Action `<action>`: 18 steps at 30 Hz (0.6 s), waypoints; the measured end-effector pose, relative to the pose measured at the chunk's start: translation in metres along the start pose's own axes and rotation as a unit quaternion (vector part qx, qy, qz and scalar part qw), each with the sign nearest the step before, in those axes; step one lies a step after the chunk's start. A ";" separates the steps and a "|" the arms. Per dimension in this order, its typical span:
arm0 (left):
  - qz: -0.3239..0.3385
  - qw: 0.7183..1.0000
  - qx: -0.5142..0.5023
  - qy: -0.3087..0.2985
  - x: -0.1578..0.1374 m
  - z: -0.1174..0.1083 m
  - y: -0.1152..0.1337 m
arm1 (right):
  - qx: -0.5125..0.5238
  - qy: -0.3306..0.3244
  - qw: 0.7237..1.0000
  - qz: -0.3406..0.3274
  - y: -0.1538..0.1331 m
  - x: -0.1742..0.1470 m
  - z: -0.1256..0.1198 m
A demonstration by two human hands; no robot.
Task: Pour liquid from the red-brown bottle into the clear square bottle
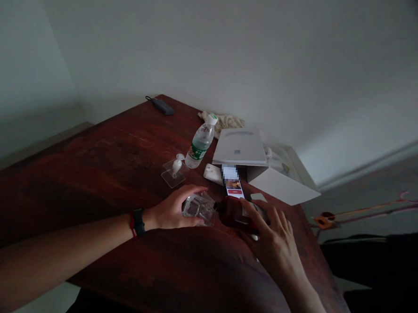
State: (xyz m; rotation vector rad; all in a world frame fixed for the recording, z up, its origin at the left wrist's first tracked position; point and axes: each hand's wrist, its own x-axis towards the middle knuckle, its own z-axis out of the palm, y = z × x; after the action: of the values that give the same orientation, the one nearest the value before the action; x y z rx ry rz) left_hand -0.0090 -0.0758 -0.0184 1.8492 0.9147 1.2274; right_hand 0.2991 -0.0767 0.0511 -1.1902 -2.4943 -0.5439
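My left hand [175, 209] is closed around the side of a clear, square-looking plastic container [199, 208], thumb on the near side and fingers on the far side. In my right hand [273, 229] lies a dark red-brown bottle [234, 211], tipped sideways. Its black neck points left and is at the container's right edge. Whether any liquid is coming out, I cannot tell. Behind my left hand a clear square lid with a white knob [177, 164] rests on the table. A clear water bottle with a green label [200, 144] stands upright beside it.
The dark red wooden table [112, 165] carries a phone with a lit screen [234, 189], a white case [213, 173] and an open white box [243, 147]. A grey pouch-like object [162, 107] and a crumpled cloth [228, 121] lie near the wall.
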 end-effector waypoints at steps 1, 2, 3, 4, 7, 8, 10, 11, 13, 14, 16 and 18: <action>0.002 1.000 0.001 0.000 0.000 0.000 0.000 | 0.000 -0.001 1.000 0.001 0.000 0.000 0.000; 0.003 1.000 0.002 -0.001 0.000 -0.001 0.000 | 0.001 -0.001 1.000 0.001 0.000 -0.001 0.000; 0.004 1.000 0.003 -0.001 0.000 -0.001 0.000 | 0.002 -0.002 1.000 0.001 0.000 -0.001 0.000; 0.005 1.000 0.003 -0.001 0.000 -0.001 0.001 | 0.002 -0.002 1.000 0.002 0.000 -0.001 0.000; 0.007 1.000 -0.004 0.001 0.001 -0.002 0.003 | 0.004 -0.006 1.000 0.003 0.000 -0.002 0.000; 0.006 1.000 -0.006 0.001 0.001 -0.002 0.003 | 0.005 -0.009 1.000 0.003 0.000 -0.002 0.000; 0.003 1.000 -0.008 0.001 0.001 -0.002 0.003 | 0.006 -0.011 1.000 0.003 0.000 -0.002 0.000; 0.000 1.000 -0.009 0.001 0.001 -0.001 0.003 | 0.005 -0.012 1.000 0.002 0.000 -0.001 0.000; -0.003 1.000 -0.009 0.001 0.000 -0.001 0.003 | 0.002 -0.011 1.000 0.001 0.000 -0.001 0.000; -0.005 1.000 -0.008 0.000 0.000 -0.001 0.003 | 0.001 -0.009 1.000 0.000 0.000 -0.001 -0.001; -0.006 1.000 -0.006 -0.002 0.000 -0.001 0.003 | 0.002 -0.008 1.000 -0.002 0.000 0.000 -0.001; -0.005 1.000 -0.004 -0.003 0.000 -0.001 0.002 | 0.003 -0.009 1.000 -0.002 0.000 0.000 -0.001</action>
State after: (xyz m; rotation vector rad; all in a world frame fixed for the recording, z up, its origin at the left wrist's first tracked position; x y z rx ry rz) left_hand -0.0098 -0.0767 -0.0161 1.8393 0.9129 1.2185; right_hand 0.2993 -0.0773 0.0516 -1.1936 -2.5126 -0.5277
